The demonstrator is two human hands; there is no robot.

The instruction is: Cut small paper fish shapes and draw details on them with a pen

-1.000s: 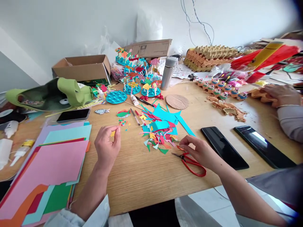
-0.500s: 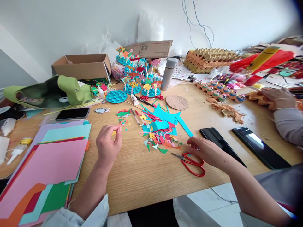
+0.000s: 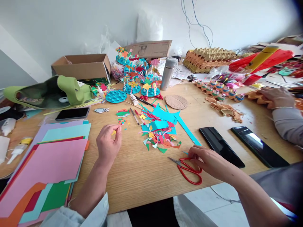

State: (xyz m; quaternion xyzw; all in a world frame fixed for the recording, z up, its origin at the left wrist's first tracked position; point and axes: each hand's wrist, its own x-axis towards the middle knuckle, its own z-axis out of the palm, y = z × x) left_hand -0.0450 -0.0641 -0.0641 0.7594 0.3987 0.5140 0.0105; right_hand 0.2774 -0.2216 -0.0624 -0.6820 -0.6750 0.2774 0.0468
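My left hand is raised over the table, thumb and forefinger pinched together; whatever sits between the tips is too small to make out. Beside those fingertips lie small coloured paper dots and a green and red paper fish. My right hand has its fingers curled over the handle loops of red-handled scissors. The blades are closed and point left. Between my hands, a little farther off, is a heap of coloured paper scraps, with a blue paper strip running toward my right hand.
Coloured paper sheets are stacked at left. Two phones lie right of my right hand. A co-worker's hand rests on egg-carton material. Behind stand a steel bottle, blue fish crafts and a cardboard box.
My right hand has moved down and toward me onto the scissors' handles. The scissors have shifted slightly left and nearer me. My left hand stays in the same pinch.
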